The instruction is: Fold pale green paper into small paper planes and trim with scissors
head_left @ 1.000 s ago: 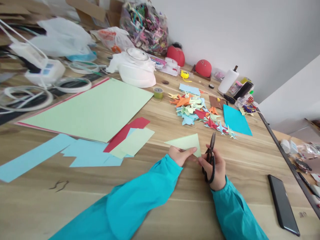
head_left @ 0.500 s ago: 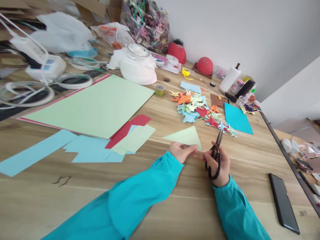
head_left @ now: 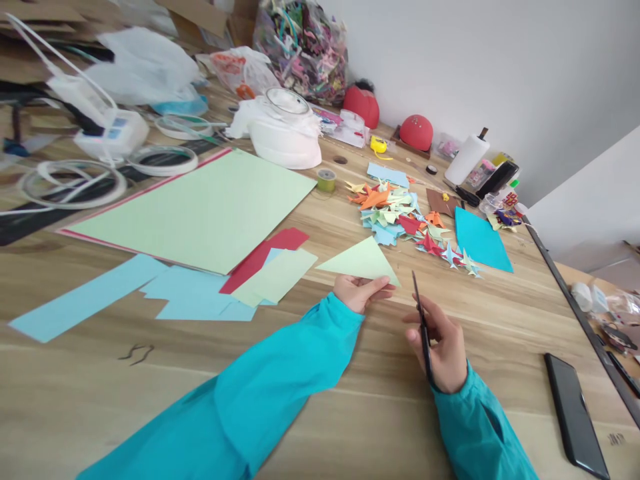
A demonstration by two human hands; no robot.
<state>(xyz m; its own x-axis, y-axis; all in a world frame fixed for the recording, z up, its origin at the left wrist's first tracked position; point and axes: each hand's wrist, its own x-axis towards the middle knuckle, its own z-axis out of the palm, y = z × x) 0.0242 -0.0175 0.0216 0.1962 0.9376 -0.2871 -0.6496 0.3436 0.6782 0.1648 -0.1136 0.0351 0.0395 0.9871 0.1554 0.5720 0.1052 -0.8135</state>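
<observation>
Between thumb and fingers, my left hand pinches the lower edge of a pale green paper triangle. To its right, my right hand holds black-handled scissors, seen nearly edge-on with the blades pointing up and away. The scissors are apart from the paper. Beyond the hands lies a pile of folded paper stars in orange, green, blue and red. Left of my left hand lie a pale green paper piece, a red strip and light blue pieces.
A large pale green sheet covers the left of the table. A spool, yellow tape measure and turquoise paper lie farther back. At right rests a black phone. Cables and a power strip crowd the far left.
My left hand has raised the green triangle slightly and tilted it. The scissors in my right hand have turned edge-on and moved a little lower and left. The view has shifted slightly.
</observation>
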